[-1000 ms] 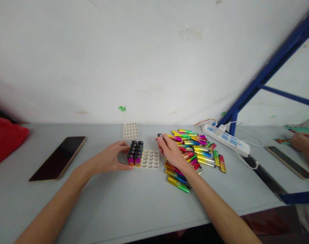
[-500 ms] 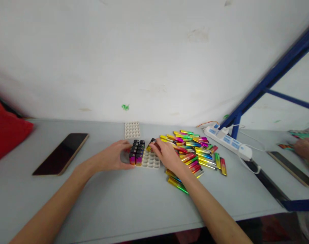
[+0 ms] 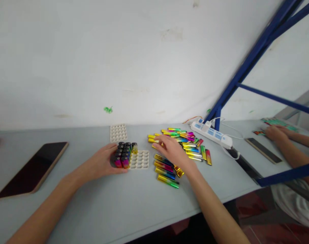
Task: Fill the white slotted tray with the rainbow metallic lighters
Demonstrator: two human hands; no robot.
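Observation:
A pale tray of round hollows lies on the table, its left side filled with upright, shiny tubes with black tops. One more black-topped tube, yellow-sided, stands at the back of the third column. My left hand curves around the tray's left side, thumb along the front edge and fingers behind, gripping the block of tubes. My right hand hovers over a pile of loose metallic tubes, fingers apart and slightly bent; nothing shows between them. Part of the pile is hidden under that hand.
A second pale tray lies near the wall. A dark phone is at left. On the right stand a white power strip with cables and a blue metal frame. Beyond it are a co-worker's hands and another phone.
My right hand has let go of a black-topped tube, which now stands in the tray, and moved right over the pile. The view has turned right; my left hand stays at the tray.

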